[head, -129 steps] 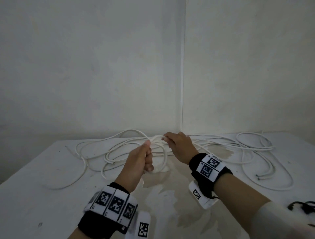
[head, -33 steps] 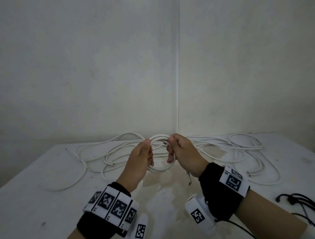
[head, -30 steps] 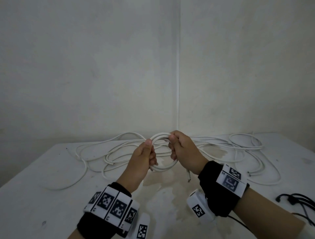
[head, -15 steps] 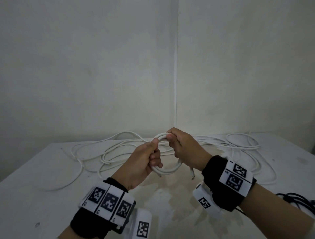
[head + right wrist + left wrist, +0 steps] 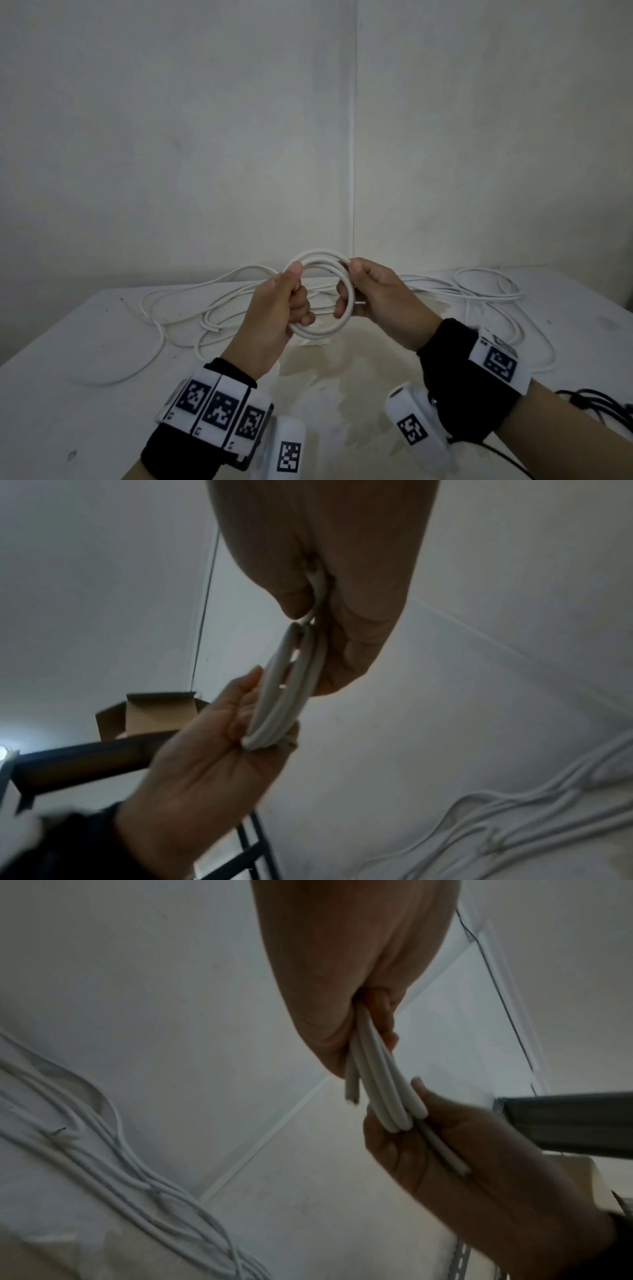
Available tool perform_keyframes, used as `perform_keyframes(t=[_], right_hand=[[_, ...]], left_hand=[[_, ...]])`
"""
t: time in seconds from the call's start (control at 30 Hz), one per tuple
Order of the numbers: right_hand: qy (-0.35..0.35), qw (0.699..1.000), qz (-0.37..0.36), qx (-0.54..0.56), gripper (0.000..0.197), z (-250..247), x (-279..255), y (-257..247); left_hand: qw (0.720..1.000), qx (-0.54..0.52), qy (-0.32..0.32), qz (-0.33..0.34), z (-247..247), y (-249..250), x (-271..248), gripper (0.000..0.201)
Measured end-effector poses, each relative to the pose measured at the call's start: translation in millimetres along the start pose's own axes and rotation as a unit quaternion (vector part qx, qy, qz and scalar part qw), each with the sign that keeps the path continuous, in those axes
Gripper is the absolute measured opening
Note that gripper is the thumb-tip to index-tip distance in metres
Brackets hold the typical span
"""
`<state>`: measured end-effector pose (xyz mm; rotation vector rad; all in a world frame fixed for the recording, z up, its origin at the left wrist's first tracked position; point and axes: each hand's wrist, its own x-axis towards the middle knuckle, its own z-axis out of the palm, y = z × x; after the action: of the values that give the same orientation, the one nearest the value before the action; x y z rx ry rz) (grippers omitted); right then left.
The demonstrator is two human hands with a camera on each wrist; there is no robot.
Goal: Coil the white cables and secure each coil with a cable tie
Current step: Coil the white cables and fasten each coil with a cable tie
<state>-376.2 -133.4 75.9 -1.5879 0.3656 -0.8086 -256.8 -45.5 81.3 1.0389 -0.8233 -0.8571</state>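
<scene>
Compared with the view of four seconds before, both hands had lifted off the table and the loose turns between them had been drawn into a small, tidy coil (image 5: 320,301) held in the air above the table's (image 5: 68,377) far middle, where a pale stain marks the top. The left hand (image 5: 274,318) had its fingers curled round the coil's left side, thumb pressed on top, and the right hand (image 5: 376,301) pinched the right side between thumb and curled fingers. From the left wrist camera, about three turns lay bunched together in that grip, with one cut cable end (image 5: 352,1096) poking free below the palm and another running across the right palm. The remaining white cables (image 5: 212,308) lay sprawled in loops along the far edge, spreading toward the far-right corner, and some dark cords (image 5: 596,401) sat at the near right edge. No cable tie was visible in any view. In my judgement the coiling of this cable was nearly finished and the step in hand was squaring the turns up for tying. To do that well, one hand should keep a firm hold so the springy turns cannot fan out, both loose ends should be tucked flat against the bundle, and the other hand should be freed only once that single grip holds everything; the tie should then go round all turns at once, near where the ends lie.
</scene>
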Motion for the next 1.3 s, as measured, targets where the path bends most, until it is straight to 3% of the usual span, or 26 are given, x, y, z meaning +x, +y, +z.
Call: perform_keyframes(t=[0.13,0.27,0.33,0.4,0.47,0.53,0.67,0.77,0.87,1.0,1.13,1.2,1.3], right_hand=[[0.043,0.998,-0.034,-0.005,0.026,9,0,-1],[0.082,0.994,-0.056,-0.043,0.027,9,2,-3],[0.075,0.994,-0.062,-0.049,0.028,7,1,-2],[0.052,0.990,-0.084,-0.097,0.026,4,2,-2],[0.034,0.979,-0.107,-0.172,0.025,1,2,-2],[0.023,0.973,-0.113,-0.202,0.024,1,2,-3],[0.019,0.996,-0.061,-0.060,0.026,4,-1,-7],[0.009,0.998,-0.002,0.057,0.031,3,-4,-6],[0.013,0.996,0.020,0.087,0.032,3,-4,-4],[0.035,0.999,-0.019,0.028,0.029,2,-4,-2],[0.022,0.990,-0.073,-0.117,0.026,-2,-5,-3],[-0.002,0.979,-0.089,-0.184,0.025,-2,-6,-4],[-0.010,0.982,-0.082,-0.170,0.026,0,-6,-5]], left_hand=[[0.999,-0.046,0.002,-0.003,6,-9,-3,0.037],[0.997,-0.044,-0.040,-0.042,2,-12,-5,0.036],[0.992,-0.045,-0.083,-0.083,-3,-4,-4,0.039],[0.984,-0.050,-0.114,-0.126,-6,7,-1,0.055],[0.982,-0.036,-0.117,-0.145,-5,13,1,0.065],[0.988,0.001,-0.093,-0.125,2,14,-1,0.057],[0.997,0.024,-0.015,-0.071,14,5,-7,0.048],[0.998,0.004,0.006,-0.062,14,1,-6,0.047],[0.999,0.001,0.009,-0.053,14,-3,-5,0.046],[0.997,0.032,-0.044,-0.062,7,0,-2,0.045],[0.986,0.078,-0.107,-0.104,0,6,2,0.046],[0.984,0.110,-0.100,-0.103,4,5,-1,0.046],[0.990,0.107,-0.054,-0.077,12,-3,-6,0.046]])
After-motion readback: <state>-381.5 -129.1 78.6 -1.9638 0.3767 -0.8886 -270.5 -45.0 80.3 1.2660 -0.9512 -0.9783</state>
